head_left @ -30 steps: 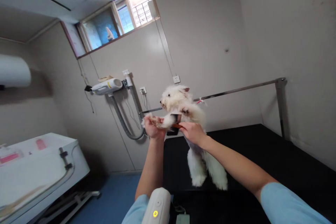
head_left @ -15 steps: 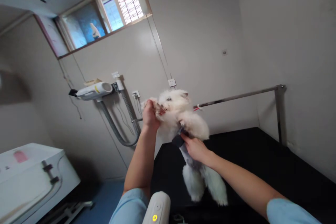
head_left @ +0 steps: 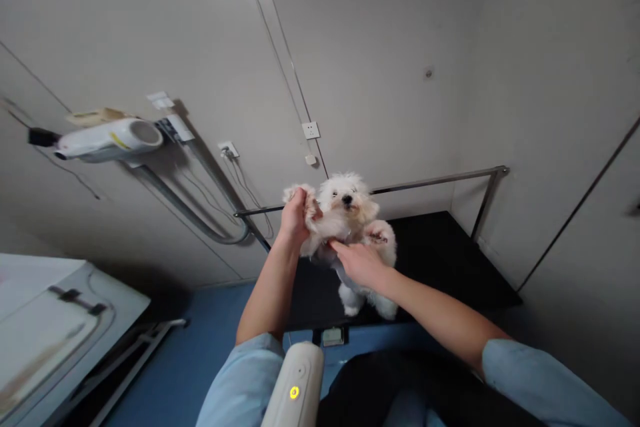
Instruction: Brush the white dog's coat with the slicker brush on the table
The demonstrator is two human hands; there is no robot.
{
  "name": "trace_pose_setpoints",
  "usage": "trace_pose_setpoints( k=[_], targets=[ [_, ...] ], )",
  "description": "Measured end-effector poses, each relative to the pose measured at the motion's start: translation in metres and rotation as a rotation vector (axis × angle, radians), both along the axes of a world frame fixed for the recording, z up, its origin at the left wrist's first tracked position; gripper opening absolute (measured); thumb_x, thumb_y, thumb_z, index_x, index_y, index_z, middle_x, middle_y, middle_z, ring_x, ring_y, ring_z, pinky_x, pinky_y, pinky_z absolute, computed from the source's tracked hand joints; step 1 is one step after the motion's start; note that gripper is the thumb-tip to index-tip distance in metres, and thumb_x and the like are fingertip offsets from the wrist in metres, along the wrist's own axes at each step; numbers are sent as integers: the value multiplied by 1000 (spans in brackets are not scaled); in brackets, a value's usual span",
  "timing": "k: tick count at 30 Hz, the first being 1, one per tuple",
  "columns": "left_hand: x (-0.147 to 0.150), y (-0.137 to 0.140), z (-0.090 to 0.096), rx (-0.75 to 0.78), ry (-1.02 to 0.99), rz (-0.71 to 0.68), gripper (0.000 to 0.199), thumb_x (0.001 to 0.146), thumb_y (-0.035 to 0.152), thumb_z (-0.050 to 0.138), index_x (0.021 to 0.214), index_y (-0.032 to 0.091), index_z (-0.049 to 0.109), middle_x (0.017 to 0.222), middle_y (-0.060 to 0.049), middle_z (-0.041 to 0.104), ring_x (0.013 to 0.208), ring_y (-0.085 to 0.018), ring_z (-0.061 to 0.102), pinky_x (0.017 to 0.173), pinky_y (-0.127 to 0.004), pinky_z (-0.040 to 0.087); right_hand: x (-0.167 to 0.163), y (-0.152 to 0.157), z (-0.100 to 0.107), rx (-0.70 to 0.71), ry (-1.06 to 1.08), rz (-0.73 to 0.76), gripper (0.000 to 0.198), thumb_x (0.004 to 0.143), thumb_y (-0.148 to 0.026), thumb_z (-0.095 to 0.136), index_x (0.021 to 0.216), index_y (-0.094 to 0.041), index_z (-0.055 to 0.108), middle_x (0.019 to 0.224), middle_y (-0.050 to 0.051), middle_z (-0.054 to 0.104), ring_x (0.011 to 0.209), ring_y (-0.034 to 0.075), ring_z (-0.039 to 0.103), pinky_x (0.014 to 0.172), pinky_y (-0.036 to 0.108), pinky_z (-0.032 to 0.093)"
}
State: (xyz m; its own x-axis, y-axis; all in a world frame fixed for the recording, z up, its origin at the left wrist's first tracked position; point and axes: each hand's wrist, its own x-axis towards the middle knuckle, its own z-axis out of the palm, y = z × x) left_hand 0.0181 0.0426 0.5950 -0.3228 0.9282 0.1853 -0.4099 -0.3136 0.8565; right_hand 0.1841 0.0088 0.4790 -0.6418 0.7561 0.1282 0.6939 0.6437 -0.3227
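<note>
Head view, read from my remote seat. My left hand has its grip clamped on one forepaw of the white dog, holding that leg up and out beside the head. My right hand lies against the chest, fingertips tucked under the raised leg. Fur hides what they meet, so I cannot tell whether that grip is clamped on anything. The dog stands upright on its hind legs near the front edge of the black table; the other forepaw is bent, just above my right hand.

Handling, my judgement: support the paw rather than pull it, and keep the leg low enough to spare the shoulder. Light pressure, short movements under the leg; the skin there is probably thin and loose. Hind footing matters, as a twist could unbalance the animal.

Materials: coat fluffy, tufted on the head, full and rounded at the legs; the underside looks shorter and greyer. Tabletop flat, dark, straight-edged. Behind, a slim metal rail with a dull shine; on the wall, a smooth white blower-like unit and a ribbed grey hose hanging in a loop.
</note>
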Motion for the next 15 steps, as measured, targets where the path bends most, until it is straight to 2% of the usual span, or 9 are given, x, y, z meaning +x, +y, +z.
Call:
trace_pose_setpoints(
  k=[2,4,7,10,12,15],
  targets=[
    [2,1,1,-75,21,16,55,99,48,51,51,22,42,34,2,41,28,-12,41,36,-23,36,2,0,4,-29,-47,-46,57,102,-23,36,158,-31,35,116,16,74,101,33,72,81,42,52],
    [7,2,-3,-141,17,14,55,99,48,51,51,22,41,34,3,40,28,-11,39,36,-22,35,7,-1,1,-128,-107,-105,56,101,-22,37,156,-25,40,112,19,75,98,34,73,80,41,51],
    [15,4,-22,-243,-32,-13,51,95,45,58,53,20,44,36,5,41,27,-8,36,34,-19,30,14,-7,-7,-217,-110,-93,50,100,-23,40,149,-25,51,107,15,77,95,33,74,77,38,51],
    [18,0,-42,-338,-115,16,49,93,43,63,55,18,45,39,5,44,28,-6,35,35,-18,28,16,-12,-20,-194,-77,-36,53,101,-25,40,153,-33,44,113,10,77,101,30,73,81,37,51],
    [16,-4,-48,-338,-182,40,52,95,46,61,55,19,42,38,6,41,28,-6,34,35,-18,27,18,-15,-35,-242,-125,-71,56,100,-24,39,156,-32,40,116,11,76,102,30,73,83,37,52],
    [12,-3,-43,-233,-260,-18,59,98,55,53,54,21,33,38,7,33,28,-7,31,36,-21,27,23,-19,-53,-389,-182,-84,53,100,-24,42,151,-31,49,120,11,75,104,30,73,86,37,53]
  ],
)
